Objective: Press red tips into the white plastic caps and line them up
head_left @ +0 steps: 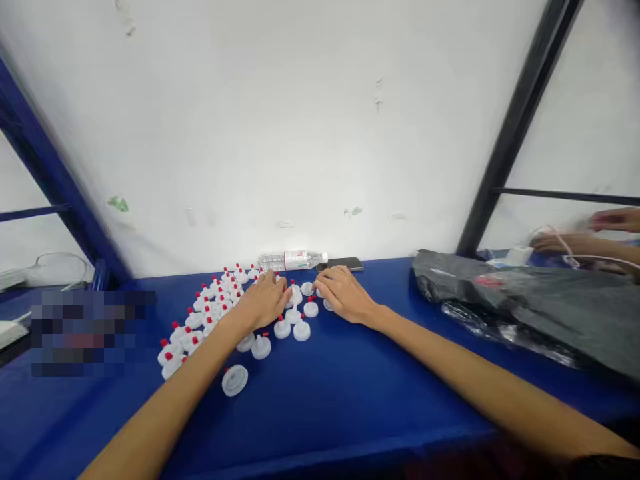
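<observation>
Many white round caps with red tips [194,320] stand in close rows on the left part of the blue table. My left hand [264,300] reaches over the right side of these rows, its fingers bent among the caps; what its fingertips touch is hidden. Just right of it, my right hand [345,293] rests low with curved fingers beside a few looser caps [311,308]; I cannot make out what is under its fingertips. One cap [235,380] lies tipped over nearer the front, its round underside showing. Another cap [261,347] lies on its side below my left hand.
A clear water bottle [295,259] lies along the wall, with a dark phone [347,264] beside it. Grey plastic bags [525,300] cover the right side of the blue table [350,413]. Another person's hands [565,243] show beyond the right frame post [510,133].
</observation>
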`<state>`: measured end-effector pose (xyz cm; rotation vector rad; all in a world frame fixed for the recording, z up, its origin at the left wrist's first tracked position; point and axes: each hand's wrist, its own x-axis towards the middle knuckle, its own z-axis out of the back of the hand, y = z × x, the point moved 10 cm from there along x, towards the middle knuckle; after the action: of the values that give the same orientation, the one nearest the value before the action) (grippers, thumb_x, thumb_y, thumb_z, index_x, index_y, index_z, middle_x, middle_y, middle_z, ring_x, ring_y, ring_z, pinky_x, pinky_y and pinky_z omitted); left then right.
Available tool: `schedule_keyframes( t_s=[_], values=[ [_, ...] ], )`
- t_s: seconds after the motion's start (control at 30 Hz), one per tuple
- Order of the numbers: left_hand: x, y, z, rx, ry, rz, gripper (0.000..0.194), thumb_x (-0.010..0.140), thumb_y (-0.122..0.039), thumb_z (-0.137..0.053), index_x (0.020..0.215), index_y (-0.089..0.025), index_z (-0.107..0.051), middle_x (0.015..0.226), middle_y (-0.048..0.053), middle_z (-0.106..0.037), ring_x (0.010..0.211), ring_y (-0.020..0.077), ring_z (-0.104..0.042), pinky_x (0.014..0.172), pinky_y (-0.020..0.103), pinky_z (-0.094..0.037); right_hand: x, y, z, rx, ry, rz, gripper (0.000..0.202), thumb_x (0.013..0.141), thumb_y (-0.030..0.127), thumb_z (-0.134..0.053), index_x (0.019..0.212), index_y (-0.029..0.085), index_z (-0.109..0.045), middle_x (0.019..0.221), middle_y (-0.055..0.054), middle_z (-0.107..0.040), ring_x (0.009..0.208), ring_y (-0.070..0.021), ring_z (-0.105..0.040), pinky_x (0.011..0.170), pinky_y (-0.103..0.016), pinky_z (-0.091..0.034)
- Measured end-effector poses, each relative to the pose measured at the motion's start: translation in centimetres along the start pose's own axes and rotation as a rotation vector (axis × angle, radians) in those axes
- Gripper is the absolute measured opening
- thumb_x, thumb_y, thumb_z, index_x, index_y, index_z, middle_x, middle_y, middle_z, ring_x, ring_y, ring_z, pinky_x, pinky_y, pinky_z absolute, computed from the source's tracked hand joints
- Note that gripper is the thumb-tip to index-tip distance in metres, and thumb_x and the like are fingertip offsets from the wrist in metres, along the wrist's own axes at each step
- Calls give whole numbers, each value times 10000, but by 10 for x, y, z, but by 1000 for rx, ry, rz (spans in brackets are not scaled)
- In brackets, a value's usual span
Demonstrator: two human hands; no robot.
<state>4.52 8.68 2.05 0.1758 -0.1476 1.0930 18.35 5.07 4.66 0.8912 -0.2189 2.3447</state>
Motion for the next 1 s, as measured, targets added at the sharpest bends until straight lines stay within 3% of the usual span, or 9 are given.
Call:
schedule_keyframes(
  t_s=[0.2,0.37,0.57,1.0],
  values=[
    [-2,1,-4,-27,27,-4,406,1035,-384,-205,1079,-173,-550,1017,128,-565,735,230,-607,718,375,-470,-1,1,0,5,16,-10,328,1073,264,-356,987,167,-657,1035,-78,-683,989,-217,-578,959,-384,-363],
    [3,0,-2,-71,12,-51,377,1032,-346,-245,937,-186,-573,933,112,-624,827,245,-618,751,346,-430,-1,2,2,26,15,-18,345,1075,265,-343,1007,168,-666,1024,-80,-684,972,-217,-578,960,-388,-363],
    [7,1,4,-149,-27,-10,497,1035,-438,-243,702,-210,-532,718,83,-639,660,225,-589,636,334,-350,0,2,3,33,23,-29,346,1074,260,-338,1001,172,-665,1026,-83,-686,976,-220,-578,969,-393,-357],
    [4,0,19,-266,-109,80,519,1005,-487,-311,589,-215,-463,617,54,-613,562,193,-530,571,310,-259,0,3,4,32,25,-25,340,1073,270,-334,983,169,-646,1020,-85,-687,966,-218,-578,965,-396,-358]
  ],
)
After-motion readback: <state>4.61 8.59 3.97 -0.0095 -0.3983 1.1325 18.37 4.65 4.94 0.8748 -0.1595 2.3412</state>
